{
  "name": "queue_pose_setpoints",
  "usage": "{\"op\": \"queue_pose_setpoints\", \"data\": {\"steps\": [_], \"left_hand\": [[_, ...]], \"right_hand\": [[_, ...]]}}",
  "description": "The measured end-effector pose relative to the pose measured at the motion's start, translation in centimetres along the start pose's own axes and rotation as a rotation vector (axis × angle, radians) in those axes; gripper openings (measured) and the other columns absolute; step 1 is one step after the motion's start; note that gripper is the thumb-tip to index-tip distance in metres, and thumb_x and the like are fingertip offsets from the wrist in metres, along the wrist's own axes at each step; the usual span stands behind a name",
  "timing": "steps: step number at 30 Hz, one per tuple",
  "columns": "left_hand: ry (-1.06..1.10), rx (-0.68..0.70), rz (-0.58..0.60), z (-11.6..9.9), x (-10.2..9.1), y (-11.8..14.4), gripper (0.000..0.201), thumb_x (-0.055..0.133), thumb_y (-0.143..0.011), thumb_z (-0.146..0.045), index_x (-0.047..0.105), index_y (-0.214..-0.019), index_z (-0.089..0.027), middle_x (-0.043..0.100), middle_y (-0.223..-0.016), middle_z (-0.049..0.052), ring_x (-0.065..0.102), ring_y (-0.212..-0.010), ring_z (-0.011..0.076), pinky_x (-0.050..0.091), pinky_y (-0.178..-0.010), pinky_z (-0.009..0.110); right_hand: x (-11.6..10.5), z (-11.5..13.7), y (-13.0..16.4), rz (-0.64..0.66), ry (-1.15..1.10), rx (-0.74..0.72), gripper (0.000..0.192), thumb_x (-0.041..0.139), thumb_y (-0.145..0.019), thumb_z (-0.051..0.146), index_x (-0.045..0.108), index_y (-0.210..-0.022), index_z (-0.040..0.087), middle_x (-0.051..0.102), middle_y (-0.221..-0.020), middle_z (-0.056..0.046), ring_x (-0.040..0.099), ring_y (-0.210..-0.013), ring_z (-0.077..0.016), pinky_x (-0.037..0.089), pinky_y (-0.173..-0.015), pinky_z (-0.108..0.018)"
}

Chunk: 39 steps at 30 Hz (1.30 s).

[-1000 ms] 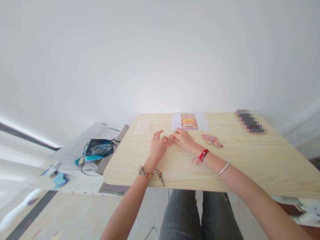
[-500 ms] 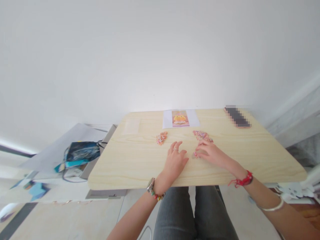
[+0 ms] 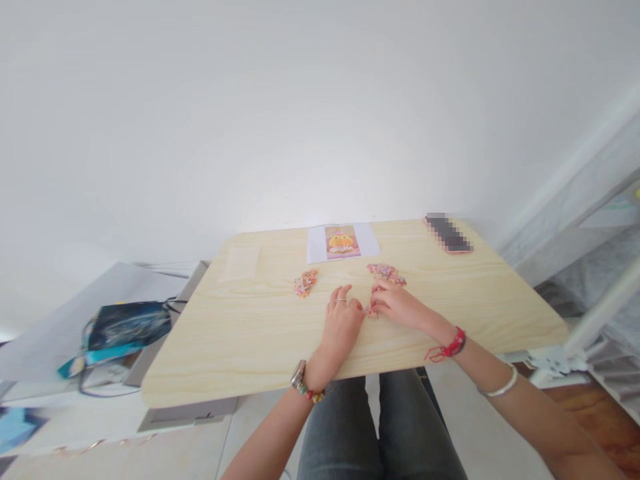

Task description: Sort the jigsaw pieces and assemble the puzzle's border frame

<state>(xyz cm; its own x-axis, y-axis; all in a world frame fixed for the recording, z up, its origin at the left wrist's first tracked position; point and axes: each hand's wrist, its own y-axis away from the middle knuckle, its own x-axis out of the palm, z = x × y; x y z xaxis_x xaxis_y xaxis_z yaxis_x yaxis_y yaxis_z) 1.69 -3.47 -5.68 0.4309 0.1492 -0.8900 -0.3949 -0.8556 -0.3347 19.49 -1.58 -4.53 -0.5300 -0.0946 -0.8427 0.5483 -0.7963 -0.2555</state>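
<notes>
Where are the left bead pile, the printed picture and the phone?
left bead pile [image 3: 305,283], head view, middle of the heap
printed picture [image 3: 342,241], head view, on the coloured image
phone [image 3: 449,234], head view, middle of its face

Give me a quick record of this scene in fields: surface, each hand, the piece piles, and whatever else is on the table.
surface: light wooden table
left hand: resting on table, fingertips at a small piece
right hand: fingertips on the same piece
left pile: orange-pink pieces, untouched
right pile: pink pieces, beside right hand
reference picture: far edge
phone: far right corner

head camera, looking down, table [image 3: 260,333] near
</notes>
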Motion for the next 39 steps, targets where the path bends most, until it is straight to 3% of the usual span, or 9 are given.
{"op": "queue_pose_setpoints", "data": {"steps": [6,10,16,21,27,32,39], "left_hand": [[0.055,-0.063,0.018,0.5,-0.2,-0.3,0.005,0.066,-0.072,-0.013,0.064,-0.076,-0.012,0.050,-0.119,0.019,0.044,-0.117,0.0323,0.043,-0.094,0.049],[0.102,-0.004,0.028,1.1,-0.2,-0.7,0.003,0.065,-0.072,-0.012,0.064,-0.072,-0.015,0.051,-0.116,0.015,0.044,-0.117,0.0307,0.042,-0.095,0.049],[0.139,0.061,-0.119,2.2,-1.5,-0.8,0.006,0.062,-0.074,-0.011,0.061,-0.075,-0.017,0.042,-0.125,0.012,0.040,-0.120,0.0292,0.039,-0.097,0.051],[0.056,0.045,-0.246,3.9,-4.0,-0.3,0.005,0.059,-0.077,-0.013,0.061,-0.075,-0.017,0.040,-0.125,0.013,0.038,-0.120,0.0298,0.038,-0.097,0.052],[-0.032,-0.034,-0.273,6.2,-5.8,0.5,0.006,0.059,-0.077,-0.013,0.062,-0.078,-0.019,0.041,-0.124,0.012,0.036,-0.122,0.0292,0.039,-0.098,0.049],[-0.084,-0.132,-0.280,8.4,-6.2,0.4,0.008,0.058,-0.077,-0.013,0.062,-0.077,-0.019,0.042,-0.125,0.011,0.037,-0.122,0.0288,0.037,-0.100,0.049],[-0.146,-0.248,-0.306,10.7,-5.5,0.1,0.010,0.056,-0.079,-0.013,0.062,-0.075,-0.018,0.050,-0.116,0.013,0.042,-0.120,0.0272,0.038,-0.098,0.046]], "right_hand": [[0.2,0.1,-0.4,0.003,-0.019,0.008,0.012,0.055,-0.079,0.007,0.059,-0.071,0.015,0.052,-0.088,-0.005,0.054,-0.084,-0.0163,0.045,-0.078,-0.033],[0.1,0.4,-0.4,-0.043,0.058,-0.014,0.011,0.053,-0.081,0.009,0.058,-0.073,0.016,0.052,-0.090,-0.006,0.054,-0.086,-0.0179,0.044,-0.080,-0.036],[-0.3,1.1,-1.0,-0.206,0.136,-0.093,0.010,0.050,-0.084,0.015,0.057,-0.077,0.017,0.052,-0.093,-0.008,0.050,-0.105,-0.0236,0.041,-0.087,-0.040],[0.4,2.5,-3.5,-0.232,0.109,-0.162,0.011,0.049,-0.085,0.015,0.057,-0.078,0.016,0.051,-0.093,-0.008,0.054,-0.085,-0.0184,0.046,-0.077,-0.034],[1.6,4.0,-7.1,-0.192,0.075,-0.216,0.012,0.049,-0.084,0.014,0.058,-0.077,0.016,0.051,-0.092,-0.008,0.052,-0.085,-0.0186,0.045,-0.076,-0.033],[3.1,4.4,-10.0,-0.172,0.037,-0.221,0.009,0.051,-0.084,0.016,0.057,-0.078,0.016,0.051,-0.091,-0.008,0.051,-0.085,-0.0176,0.044,-0.077,-0.033],[5.6,4.5,-13.4,-0.087,0.164,-0.215,0.016,0.045,-0.087,0.012,0.057,-0.075,0.013,0.051,-0.086,-0.007,0.048,-0.075,-0.0136,0.042,-0.067,-0.026]]}}
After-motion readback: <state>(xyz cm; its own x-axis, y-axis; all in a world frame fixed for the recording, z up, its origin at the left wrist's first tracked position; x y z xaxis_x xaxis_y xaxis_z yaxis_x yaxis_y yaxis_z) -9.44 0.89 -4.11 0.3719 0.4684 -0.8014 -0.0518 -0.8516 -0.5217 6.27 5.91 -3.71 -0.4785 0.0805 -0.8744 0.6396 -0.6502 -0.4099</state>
